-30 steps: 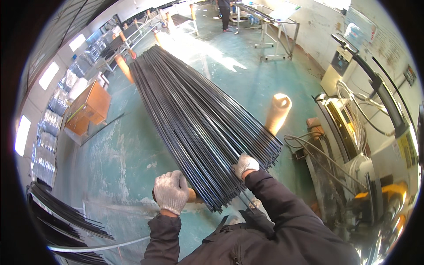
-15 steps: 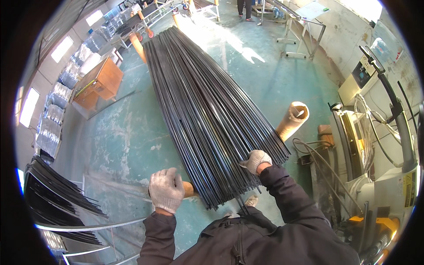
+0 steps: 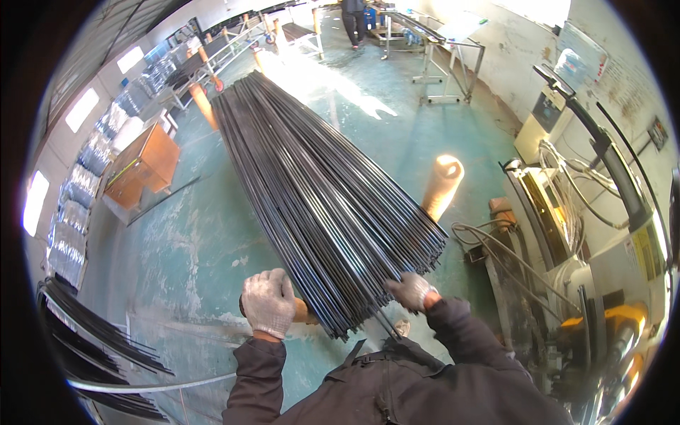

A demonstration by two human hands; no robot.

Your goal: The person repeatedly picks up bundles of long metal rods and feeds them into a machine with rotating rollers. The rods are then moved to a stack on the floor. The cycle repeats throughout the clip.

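A long layer of thin black rods (image 3: 304, 205) stretches from the far left down to just in front of me, their near ends uneven. My left hand (image 3: 269, 303), in a pale work glove, is closed over the end of a brown padded post (image 3: 306, 312) beside the rods' near left corner. Also gloved, my right hand (image 3: 411, 292) is closed at the near end of the layer, fingers curled on a black rod. It is slightly blurred. One or two rods (image 3: 387, 323) stick out past the others toward my body.
Another padded post (image 3: 444, 185) rises at the rods' right side. Machinery with hoses (image 3: 559, 234) stands along the right. More black strips (image 3: 99, 340) hang on a rack at lower left, and a wooden desk (image 3: 145, 166) stands farther left. A person (image 3: 353, 25) is at the far end.
My right hand has shifted slightly down toward my body, near the rods' ends. The left hand keeps its hold on the post. The whole view has tilted up somewhat.
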